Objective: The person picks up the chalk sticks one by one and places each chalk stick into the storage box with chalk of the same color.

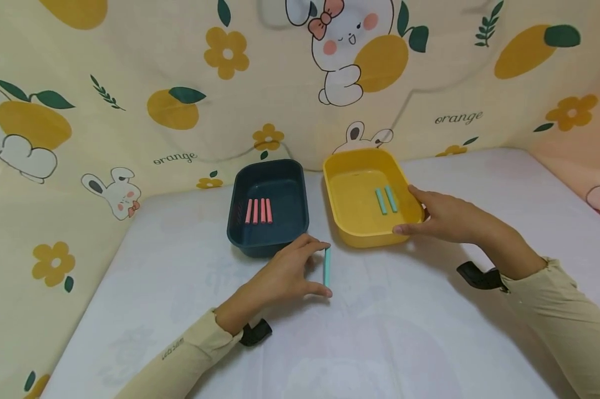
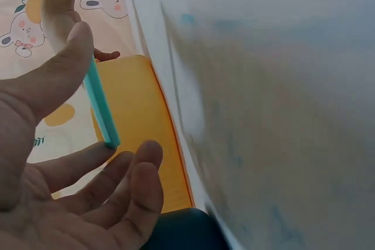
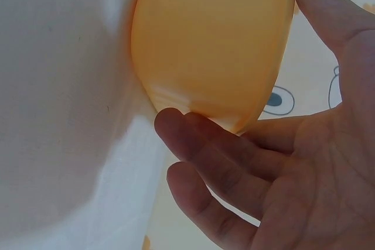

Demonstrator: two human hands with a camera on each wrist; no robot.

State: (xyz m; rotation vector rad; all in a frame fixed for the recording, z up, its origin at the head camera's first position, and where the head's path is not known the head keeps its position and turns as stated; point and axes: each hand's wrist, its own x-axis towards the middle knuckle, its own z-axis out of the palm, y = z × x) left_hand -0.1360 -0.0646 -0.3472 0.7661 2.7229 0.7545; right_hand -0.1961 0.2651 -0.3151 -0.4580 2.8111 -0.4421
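Observation:
My left hand (image 1: 285, 277) holds a thin teal stick (image 1: 327, 267) by its two ends, between thumb and a fingertip, just above the white surface. In the left wrist view the stick (image 2: 101, 106) slants from the thumb to a fingertip, the other fingers loosely bent. My right hand (image 1: 447, 216) grips the near right corner of a yellow plastic basin (image 1: 362, 239); in the right wrist view its fingers (image 3: 225, 171) lie against the outer wall. Two teal sticks (image 1: 386, 199) lie inside that basin. Several pink sticks (image 1: 258, 211) lie side by side in a dark blue basin (image 1: 267, 249).
Both basins stand near the back of a table with a white cover (image 1: 380, 332), a narrow gap between them. Behind them hangs a cream cloth (image 1: 300, 100) printed with rabbits and oranges. Each wrist carries a black mount (image 1: 257, 332).

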